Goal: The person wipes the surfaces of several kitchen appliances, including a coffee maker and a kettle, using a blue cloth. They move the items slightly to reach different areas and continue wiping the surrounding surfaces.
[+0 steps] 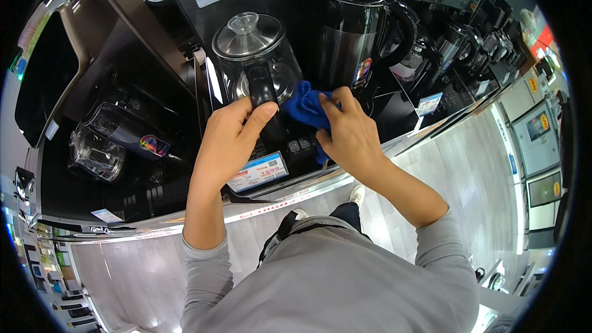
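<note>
A glass kettle [231, 74] with a steel lid and a clear knob stands on the black display counter. Its black handle [261, 81] points toward me, and my left hand [231, 135] is closed around the lower end, thumb on the near side. My right hand [353, 132] pinches a bunched blue cloth [306, 105] just right of the handle. The cloth appears to reach the kettle's right side, though I cannot tell whether it touches the glass. Part of it hangs below my right fingers. A price card [259, 172] lies under my left wrist.
A tall dark kettle [351, 37] with a black handle stands right of the cloth. More glass kettles [456, 46] line the counter beyond. To the left are a dark dispenser [52, 68] and a glass jug [98, 151]. The counter's front edge [296, 197] runs before me, above a pale floor.
</note>
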Demonstrator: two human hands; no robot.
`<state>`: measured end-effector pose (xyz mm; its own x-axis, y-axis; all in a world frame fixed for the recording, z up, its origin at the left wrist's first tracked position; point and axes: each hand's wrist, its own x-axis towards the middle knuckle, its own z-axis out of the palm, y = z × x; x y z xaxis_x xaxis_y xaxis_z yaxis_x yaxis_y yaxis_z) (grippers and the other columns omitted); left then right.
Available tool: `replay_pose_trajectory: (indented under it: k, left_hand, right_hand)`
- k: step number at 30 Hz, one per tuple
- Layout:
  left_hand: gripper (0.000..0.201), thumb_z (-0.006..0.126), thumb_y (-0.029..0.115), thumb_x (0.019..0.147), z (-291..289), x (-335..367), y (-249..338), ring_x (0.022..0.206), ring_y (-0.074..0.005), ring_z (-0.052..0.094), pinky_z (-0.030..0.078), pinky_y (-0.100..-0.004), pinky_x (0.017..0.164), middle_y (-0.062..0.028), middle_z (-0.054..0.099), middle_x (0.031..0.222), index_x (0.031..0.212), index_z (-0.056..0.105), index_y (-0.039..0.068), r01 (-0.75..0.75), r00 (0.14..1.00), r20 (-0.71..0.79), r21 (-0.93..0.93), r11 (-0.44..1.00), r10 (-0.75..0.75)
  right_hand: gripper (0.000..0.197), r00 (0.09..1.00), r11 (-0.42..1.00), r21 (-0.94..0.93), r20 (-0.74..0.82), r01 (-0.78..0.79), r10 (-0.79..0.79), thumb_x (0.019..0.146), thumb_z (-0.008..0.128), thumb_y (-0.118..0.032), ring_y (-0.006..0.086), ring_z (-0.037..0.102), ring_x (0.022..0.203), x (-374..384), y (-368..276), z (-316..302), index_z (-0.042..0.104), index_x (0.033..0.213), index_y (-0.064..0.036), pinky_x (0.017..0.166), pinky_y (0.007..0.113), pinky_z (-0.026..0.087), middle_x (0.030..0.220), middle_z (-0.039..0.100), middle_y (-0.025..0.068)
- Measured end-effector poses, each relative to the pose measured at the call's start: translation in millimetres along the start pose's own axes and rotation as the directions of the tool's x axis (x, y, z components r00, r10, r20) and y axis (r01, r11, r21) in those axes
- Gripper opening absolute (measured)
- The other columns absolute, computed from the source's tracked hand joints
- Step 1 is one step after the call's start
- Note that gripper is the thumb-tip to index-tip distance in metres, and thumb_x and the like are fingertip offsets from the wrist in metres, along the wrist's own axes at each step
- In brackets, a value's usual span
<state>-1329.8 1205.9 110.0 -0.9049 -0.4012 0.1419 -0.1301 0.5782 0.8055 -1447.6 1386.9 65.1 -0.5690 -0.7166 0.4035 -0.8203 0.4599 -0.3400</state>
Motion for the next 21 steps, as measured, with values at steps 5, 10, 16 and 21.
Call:
replay_pose_trajectory:
  k: [5,10,16,21]
  left_hand:
    - [0.041,0.054,0.039,0.096,0,0,1,0.075,-0.0108,0.061,0.052,-0.0262,0.065,-0.0059,0.068,0.086,0.1,0.068,0.001,0.025,0.999,0.028,0.002,1.0,-0.025]
    - [0.04,0.053,0.038,0.097,3,-1,1,0.079,-0.0119,0.063,0.052,-0.0256,0.066,-0.0061,0.068,0.092,0.102,0.067,0.001,0.016,1.0,0.009,-0.052,0.999,-0.016]
    - [0.038,0.054,0.036,0.097,13,-8,9,0.082,-0.0116,0.064,0.051,-0.0248,0.066,-0.0062,0.069,0.092,0.102,0.067,0.001,0.03,0.993,-0.109,-0.136,0.99,-0.045]
    - [0.038,0.066,0.03,0.09,40,-20,25,0.087,-0.0165,0.062,0.051,-0.0251,0.07,-0.0111,0.062,0.104,0.113,0.061,0.0,0.087,0.863,-0.503,0.06,0.994,-0.045]
  right_hand:
    - [0.055,0.998,0.989,-0.137,-0.047,-0.055,0.049,0.07,0.069,-0.009,0.0279,0.061,0.084,4,3,0,0.051,0.121,0.0016,0.062,0.036,0.055,0.105,0.05,0.0139]
    - [0.032,0.985,0.987,-0.156,-0.155,0.05,-0.074,0.07,0.067,-0.004,0.0283,0.061,0.083,26,16,30,0.059,0.101,-0.002,0.062,0.035,0.054,0.098,0.054,0.0134]
    - [0.029,0.991,0.981,-0.168,-0.081,0.097,-0.111,0.069,0.067,-0.006,0.0258,0.06,0.088,15,27,17,0.065,0.097,-0.0042,0.065,0.033,0.052,0.098,0.054,0.011]
    - [0.038,0.999,0.986,-0.165,-0.047,0.018,-0.026,0.072,0.064,-0.005,0.0245,0.058,0.095,-10,69,-16,0.068,0.109,-0.0138,0.077,0.036,0.049,0.104,0.056,0.0057]
